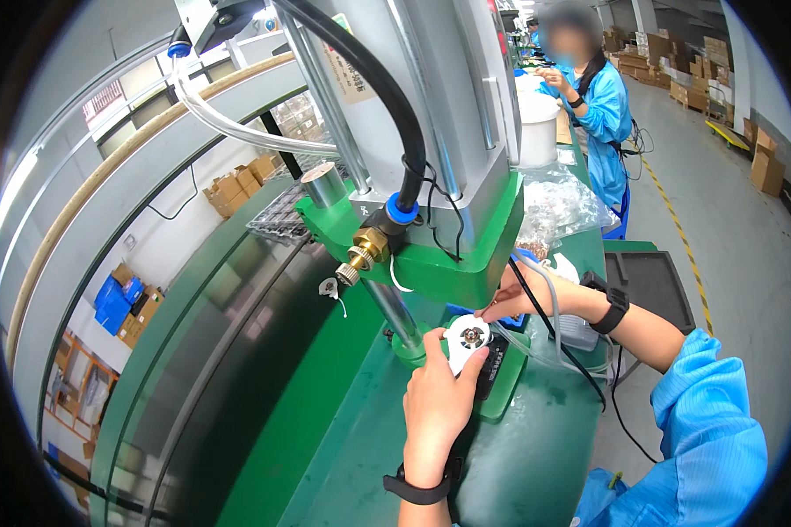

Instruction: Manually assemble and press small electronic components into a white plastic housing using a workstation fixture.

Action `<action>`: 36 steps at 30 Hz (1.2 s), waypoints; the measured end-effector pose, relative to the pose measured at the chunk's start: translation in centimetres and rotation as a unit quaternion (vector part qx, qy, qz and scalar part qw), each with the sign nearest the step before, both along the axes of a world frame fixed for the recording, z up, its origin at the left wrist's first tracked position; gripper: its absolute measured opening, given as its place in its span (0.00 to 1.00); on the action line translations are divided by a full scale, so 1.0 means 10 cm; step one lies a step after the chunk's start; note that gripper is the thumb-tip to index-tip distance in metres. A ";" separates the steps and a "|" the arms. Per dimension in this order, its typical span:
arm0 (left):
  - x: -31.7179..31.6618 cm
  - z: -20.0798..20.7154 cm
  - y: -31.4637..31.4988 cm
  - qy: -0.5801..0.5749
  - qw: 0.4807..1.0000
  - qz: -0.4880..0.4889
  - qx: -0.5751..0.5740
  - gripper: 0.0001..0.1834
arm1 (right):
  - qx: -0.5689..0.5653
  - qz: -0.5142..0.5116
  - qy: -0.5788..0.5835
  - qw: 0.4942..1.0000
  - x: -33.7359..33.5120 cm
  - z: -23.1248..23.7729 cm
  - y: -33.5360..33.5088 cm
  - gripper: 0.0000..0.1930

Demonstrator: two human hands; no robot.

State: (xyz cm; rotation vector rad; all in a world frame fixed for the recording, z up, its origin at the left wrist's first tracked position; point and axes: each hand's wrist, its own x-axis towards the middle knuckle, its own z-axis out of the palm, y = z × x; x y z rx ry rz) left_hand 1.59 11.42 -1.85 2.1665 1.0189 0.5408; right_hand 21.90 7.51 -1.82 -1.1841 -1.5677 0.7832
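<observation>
My left hand (439,386) grips a small white plastic housing (458,360) between thumb and fingers. Its round end carries a metal hub with dark and coppery parts. My right hand (520,297) reaches in from the right, its fingertips pinched at the housing's far edge; what they hold, if anything, is too small to make out. The green press head (466,281) hides part of that hand. Beneath the housing lies a black block (494,373) on the press's green base (506,397).
The grey press cylinder (369,97) towers over my hands, with a brass valve (363,256) and black hose. A steel post (394,314) stands left of them. Clear tubing (536,358) and a black cable hang at right. Beyond are plastic bags (558,206), a white bucket (537,130) and a co-worker (602,114).
</observation>
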 end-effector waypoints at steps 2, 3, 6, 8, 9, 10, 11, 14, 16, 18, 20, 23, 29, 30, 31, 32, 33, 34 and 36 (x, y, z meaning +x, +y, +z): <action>0.01 0.01 -0.01 -0.001 1.000 -0.003 -0.005 0.27 | 0.028 0.066 0.005 0.997 -0.02 -0.09 0.09 0.09; 0.00 0.01 0.00 -0.002 1.000 -0.005 -0.006 0.28 | 0.028 0.069 0.006 0.997 -0.03 -0.10 0.13 0.09; 0.00 0.01 0.01 0.000 1.000 -0.006 -0.007 0.29 | 0.088 0.104 -0.108 0.985 -0.03 -0.14 0.24 0.10; -0.01 0.01 0.02 0.003 1.000 -0.004 -0.006 0.29 | 0.084 0.105 -0.120 0.984 -0.02 -0.13 0.24 0.10; -0.01 0.02 0.02 0.002 1.000 -0.008 -0.006 0.30 | 0.080 0.102 -0.133 0.983 -0.02 -0.12 0.23 0.10; -0.01 0.02 0.02 0.002 1.000 -0.011 -0.006 0.30 | 0.090 0.101 -0.140 0.981 -0.02 -0.11 0.23 0.10; -0.01 0.03 0.01 0.001 1.000 -0.012 -0.006 0.30 | 0.090 0.100 -0.140 0.981 -0.01 -0.11 0.22 0.10; 0.00 0.03 0.00 0.011 1.000 -0.012 -0.004 0.30 | 0.099 0.098 -0.161 0.977 0.02 -0.12 0.19 0.10; 0.00 0.01 0.00 0.006 1.000 -0.015 -0.008 0.29 | 0.118 0.072 -0.179 0.974 0.02 -0.13 0.16 0.13; -0.02 0.01 0.01 0.006 1.000 -0.012 -0.006 0.29 | 0.054 0.032 -0.147 0.987 -0.04 0.03 -0.01 0.15; -0.03 0.00 0.01 0.007 1.000 -0.006 -0.005 0.29 | 0.075 -0.005 -0.062 0.995 0.11 -0.21 -0.02 0.18; -0.05 0.00 0.01 -0.002 1.000 -0.006 -0.012 0.30 | 0.204 -0.212 -0.119 0.948 0.30 -0.46 -0.17 0.17; -0.03 0.04 -0.01 0.007 1.000 -0.011 0.003 0.30 | 0.240 -0.343 -0.235 0.877 0.45 -0.80 -0.34 0.17; -0.03 0.04 0.01 0.001 1.000 -0.011 -0.006 0.29 | 0.262 -0.349 -0.239 0.868 0.40 -0.76 -0.31 0.16; -0.03 0.04 0.01 -0.005 1.000 -0.012 -0.014 0.29 | 0.258 -0.350 -0.239 0.868 0.38 -0.77 -0.33 0.16; -0.02 0.03 0.01 -0.003 1.000 -0.011 -0.017 0.29 | 0.235 -0.345 -0.229 0.879 0.37 -0.78 -0.35 0.16; -0.01 0.02 0.01 -0.004 1.000 -0.010 -0.017 0.29 | 0.218 -0.337 -0.219 0.889 0.38 -0.77 -0.35 0.17; -0.01 0.02 0.01 -0.003 1.000 -0.007 -0.005 0.29 | 0.207 -0.334 -0.228 0.891 0.42 -0.79 -0.37 0.17; 0.00 0.00 0.00 -0.004 1.000 -0.005 0.007 0.29 | 0.215 -0.334 -0.225 0.890 0.44 -0.82 -0.34 0.16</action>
